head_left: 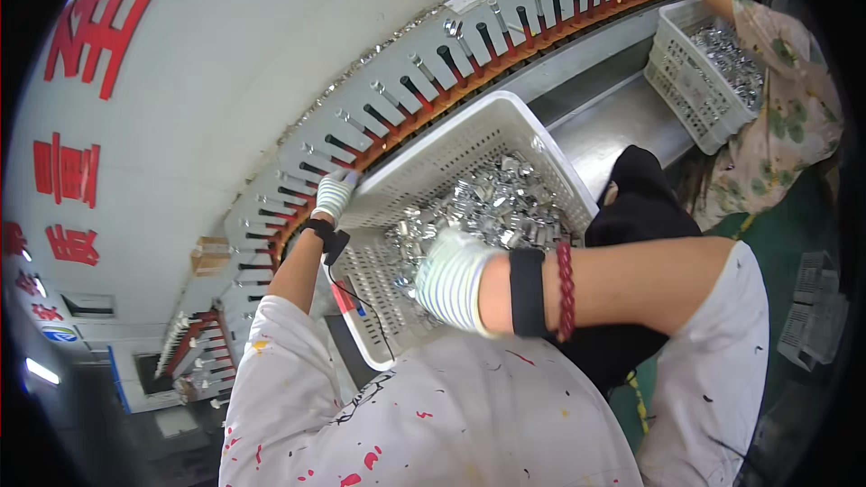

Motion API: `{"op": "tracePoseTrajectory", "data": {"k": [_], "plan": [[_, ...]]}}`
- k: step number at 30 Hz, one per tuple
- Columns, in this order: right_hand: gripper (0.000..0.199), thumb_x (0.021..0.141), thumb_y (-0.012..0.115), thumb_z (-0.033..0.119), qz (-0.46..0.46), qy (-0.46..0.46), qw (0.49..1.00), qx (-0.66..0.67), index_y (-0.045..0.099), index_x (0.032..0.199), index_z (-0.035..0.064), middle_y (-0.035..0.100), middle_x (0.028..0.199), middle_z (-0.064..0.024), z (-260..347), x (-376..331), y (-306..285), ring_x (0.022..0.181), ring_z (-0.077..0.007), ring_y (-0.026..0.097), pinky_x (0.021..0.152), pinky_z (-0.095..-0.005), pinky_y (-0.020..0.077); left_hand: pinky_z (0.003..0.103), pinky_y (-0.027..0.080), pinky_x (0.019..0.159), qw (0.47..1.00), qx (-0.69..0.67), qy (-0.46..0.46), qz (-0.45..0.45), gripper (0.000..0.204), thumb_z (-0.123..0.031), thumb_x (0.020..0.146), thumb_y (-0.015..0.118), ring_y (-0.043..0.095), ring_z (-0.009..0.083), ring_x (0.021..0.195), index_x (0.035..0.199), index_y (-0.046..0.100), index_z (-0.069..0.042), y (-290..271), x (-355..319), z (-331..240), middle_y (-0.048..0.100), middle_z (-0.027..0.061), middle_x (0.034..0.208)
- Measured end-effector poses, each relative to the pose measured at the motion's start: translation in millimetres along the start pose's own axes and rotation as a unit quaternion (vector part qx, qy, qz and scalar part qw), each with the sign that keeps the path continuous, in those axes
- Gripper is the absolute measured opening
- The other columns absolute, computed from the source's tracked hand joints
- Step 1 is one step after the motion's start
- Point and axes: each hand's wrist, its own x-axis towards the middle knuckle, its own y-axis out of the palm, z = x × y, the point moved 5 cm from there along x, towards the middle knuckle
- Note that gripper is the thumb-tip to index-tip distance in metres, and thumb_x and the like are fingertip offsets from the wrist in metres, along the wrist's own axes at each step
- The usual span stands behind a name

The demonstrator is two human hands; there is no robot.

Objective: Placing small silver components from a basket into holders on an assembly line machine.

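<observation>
My left hand (334,195), in a striped white glove, is at the curved rail of red-based holders (393,131). Its fingers are curled together beside one holder, and whatever they may grip is too small to make out. In front of me a white perforated plastic crate (528,115) contains a heap of small shiny metal parts (505,203). My right hand (454,280), gloved the same way, reaches down into the crate at the near side of the heap. The back of the glove hides its fingers. Black bands circle both wrists.
Along the rail stand several black and chrome upright pieces (499,16). At the upper right, another person in a patterned sleeve (780,99) reaches to the rail beside a second crate of metal parts (690,95). A metal bench (613,122) lies between the crates.
</observation>
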Motion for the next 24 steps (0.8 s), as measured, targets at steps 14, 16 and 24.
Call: {"op": "tracePoseTrajectory", "data": {"k": [14,16,24], "plan": [[0.017,0.074,0.061,0.015,-0.073,0.020,0.995,0.071,0.073,0.086,0.0108,0.069,0.078,-0.0057,21,4,3,0.071,-0.0253,0.065,0.057,-0.0402,0.0434,0.032,0.051,0.054,0.961,-0.104,-0.118,0.228,0.043,-0.038,0.083,0.065,0.062,0.0202,0.061,0.109,0.062,-0.003,10,190,-220,0.064,0.0101,0.073],[0.022,0.074,0.062,0.018,-0.020,0.061,0.996,0.053,0.072,0.092,0.0112,0.069,0.083,-0.0057,21,13,5,0.073,-0.0264,0.065,0.059,-0.0441,0.0448,0.032,0.049,0.048,0.930,-0.244,-0.166,0.219,0.031,-0.032,0.082,0.065,0.059,0.0199,0.051,0.095,0.067,-0.003,20,209,-187,0.062,0.0086,0.065],[0.028,0.073,0.065,0.017,0.051,0.082,0.994,0.043,0.071,0.099,0.0094,0.069,0.090,-0.0056,20,-14,1,0.078,-0.0292,0.065,0.054,-0.0527,0.0465,0.045,0.049,0.059,0.900,0.301,0.307,-0.064,0.024,-0.030,0.088,0.049,0.063,0.0330,0.072,0.079,0.063,-0.011,7,93,-238,0.065,0.0135,0.077]]}}
